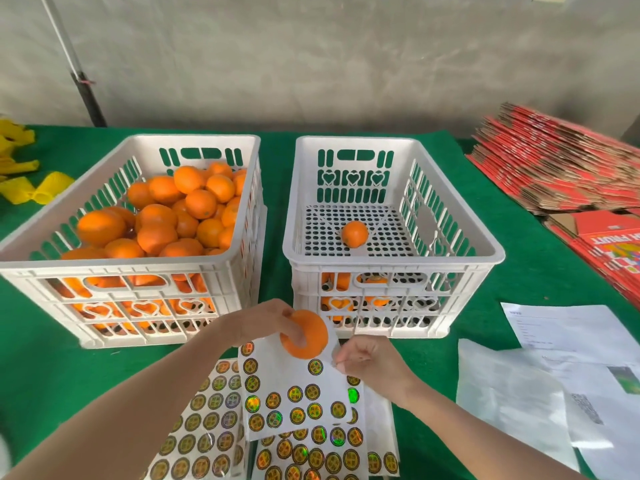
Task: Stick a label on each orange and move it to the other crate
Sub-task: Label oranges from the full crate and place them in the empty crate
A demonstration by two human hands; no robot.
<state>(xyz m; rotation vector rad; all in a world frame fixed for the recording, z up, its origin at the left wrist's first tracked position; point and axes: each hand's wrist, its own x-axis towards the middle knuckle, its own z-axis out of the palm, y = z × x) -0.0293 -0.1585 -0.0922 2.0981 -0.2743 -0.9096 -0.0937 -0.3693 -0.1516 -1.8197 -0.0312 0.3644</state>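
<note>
peeling cleanly matters here: my left hand [266, 323] grips an orange [304, 336] just above the label sheet [294, 393]. my right hand [370, 362] is curled tight at the sheet's upper edge; whether it pinches a label or only paper i cannot tell. i'd lift a label by its rim, press it flat on smooth peel, then set the fruit in the right crate [391, 265], beside the lone orange [355, 233] there. the left crate [138, 263] is heaped full. loose papers [561, 334] lie right; the crate's near wall must be cleared.
</note>
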